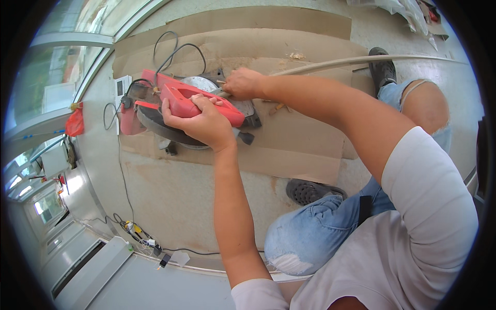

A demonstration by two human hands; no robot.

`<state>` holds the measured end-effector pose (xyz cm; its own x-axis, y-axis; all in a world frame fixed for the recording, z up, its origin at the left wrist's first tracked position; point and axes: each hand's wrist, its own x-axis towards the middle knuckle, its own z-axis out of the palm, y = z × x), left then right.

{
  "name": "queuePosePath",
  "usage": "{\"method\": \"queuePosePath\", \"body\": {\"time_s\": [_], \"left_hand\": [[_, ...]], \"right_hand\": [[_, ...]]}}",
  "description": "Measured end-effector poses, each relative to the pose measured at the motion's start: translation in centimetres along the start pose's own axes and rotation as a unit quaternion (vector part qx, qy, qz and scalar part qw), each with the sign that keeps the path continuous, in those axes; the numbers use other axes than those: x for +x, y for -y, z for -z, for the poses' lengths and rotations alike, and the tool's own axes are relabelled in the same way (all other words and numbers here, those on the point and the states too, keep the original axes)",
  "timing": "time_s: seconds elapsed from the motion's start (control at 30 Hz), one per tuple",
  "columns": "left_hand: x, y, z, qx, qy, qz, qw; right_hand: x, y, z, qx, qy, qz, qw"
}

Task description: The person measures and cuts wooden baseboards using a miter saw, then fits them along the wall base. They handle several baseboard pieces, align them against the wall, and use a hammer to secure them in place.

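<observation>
A red miter saw with a dark round blade guard sits on flattened cardboard, ahead and to the left of me. My left hand is wrapped round its red handle from the near side, fingers curled over the grip. Just beyond the handle, my right hand is closed on a long pale strip of trim. From that hand the strip runs off to the far right, over my shoe. Its other end lies at the saw's base, partly hidden behind the red handle. The blade's edge is hidden from this view.
Under the saw, cardboard sheets cover the floor, with a small wood offcut on them. A black cable loops behind the saw. Plugs and a power strip lie lower left. A red bag hangs by the windows.
</observation>
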<state>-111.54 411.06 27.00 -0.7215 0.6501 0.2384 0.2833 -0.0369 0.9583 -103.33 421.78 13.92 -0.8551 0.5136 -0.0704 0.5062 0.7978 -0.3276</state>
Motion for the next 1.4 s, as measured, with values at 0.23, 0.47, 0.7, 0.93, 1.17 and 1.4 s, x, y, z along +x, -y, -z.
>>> {"method": "queuePosePath", "body": {"time_s": [0.23, 0.47, 0.7, 0.93, 1.17, 1.4], "left_hand": [[1.1, -2.2, 0.4, -0.061, 0.028, 0.053, 0.996], [21.9, -6.9, 4.2, -0.071, 0.135, 0.155, 0.976], [31.2, -4.5, 6.6, 0.060, 0.169, 0.188, 0.966], [32.0, -5.1, 4.9, 0.125, 0.095, 0.129, 0.979], [33.7, -4.8, 4.9, 0.122, 0.107, 0.199, 0.967], [34.1, -4.6, 5.4, 0.109, 0.107, 0.178, 0.972]], "right_hand": [[0.5, -0.3, -0.2, 0.002, 0.001, 0.010, 1.000], [-1.0, -0.9, 0.3, 0.018, -0.024, 0.025, 0.999], [-1.7, -0.7, 1.7, 0.012, 0.050, -0.013, 0.999], [-3.0, -2.7, 4.0, 0.104, 0.099, -0.109, 0.984], [-5.2, -7.6, 5.9, 0.162, 0.123, -0.135, 0.970], [-8.4, -9.2, 8.4, 0.158, 0.166, -0.120, 0.966]]}}
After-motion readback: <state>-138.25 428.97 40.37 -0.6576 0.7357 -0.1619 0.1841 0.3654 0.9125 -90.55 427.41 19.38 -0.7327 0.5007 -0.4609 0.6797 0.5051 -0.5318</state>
